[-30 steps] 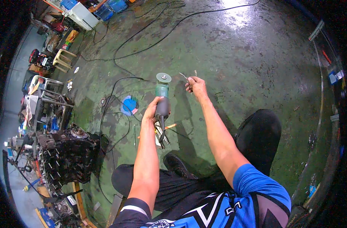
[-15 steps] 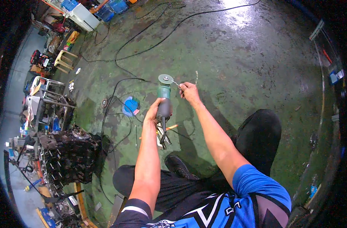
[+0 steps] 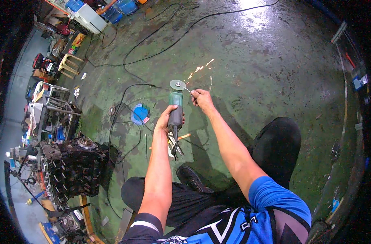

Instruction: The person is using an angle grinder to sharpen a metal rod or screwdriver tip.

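With the green-bodied angle grinder (image 3: 175, 106) gripped in the left hand (image 3: 168, 120), the thin metal piece (image 3: 187, 89) pinched in the right hand (image 3: 201, 97) is best fed lightly against the grey disc (image 3: 177, 84), sparks (image 3: 199, 69) thrown clear over the green concrete floor (image 3: 275, 73).

Open green floor (image 3: 275, 73) ahead, black cables (image 3: 124, 101) and probably engine block (image 3: 73, 166) leftward

Engine block (image 3: 73, 166) left — grinder (image 3: 175, 107) right

- Grinder (image 3: 175, 106): matt green plastic housing, dark grip, bare metal disc.
- Rod (image 3: 187, 90): thin bright metal.
- Floor (image 3: 267, 69): green-painted concrete, worn, stained, glossy where lit.
- Engine block (image 3: 73, 166): dark, greasy metal.
- Stool (image 3: 69, 65): pale plastic.
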A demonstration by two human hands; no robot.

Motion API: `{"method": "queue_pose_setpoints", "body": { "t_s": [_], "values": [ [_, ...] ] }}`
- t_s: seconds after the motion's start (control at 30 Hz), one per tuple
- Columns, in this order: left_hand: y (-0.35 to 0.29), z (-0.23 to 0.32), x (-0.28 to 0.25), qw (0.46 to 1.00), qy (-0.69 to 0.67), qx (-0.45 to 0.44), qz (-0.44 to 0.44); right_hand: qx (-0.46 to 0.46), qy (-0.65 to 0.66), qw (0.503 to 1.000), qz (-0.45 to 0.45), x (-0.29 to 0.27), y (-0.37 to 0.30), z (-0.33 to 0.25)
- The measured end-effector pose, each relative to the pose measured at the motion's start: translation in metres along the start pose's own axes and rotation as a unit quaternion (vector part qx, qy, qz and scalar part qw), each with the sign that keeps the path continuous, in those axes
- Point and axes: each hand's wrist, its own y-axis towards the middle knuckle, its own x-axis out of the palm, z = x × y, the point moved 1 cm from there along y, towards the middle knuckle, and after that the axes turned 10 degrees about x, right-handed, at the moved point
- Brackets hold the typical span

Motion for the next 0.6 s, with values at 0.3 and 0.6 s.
{"method": "queue_pose_setpoints", "body": {
  "t_s": [0.3, 0.6],
  "values": [
    [0.0022, 0.0006, -0.0067, 0.999, -0.028, -0.002, -0.018, 0.015, 0.014, 1.000, -0.007, 0.0030, 0.0004, -0.0004],
    [-0.0025, 0.0013, -0.0022, 1.000, -0.008, -0.001, -0.001, 0.025, 0.032, 0.999, -0.012, 0.0011, 0.0005, -0.0003]
  ]
}}
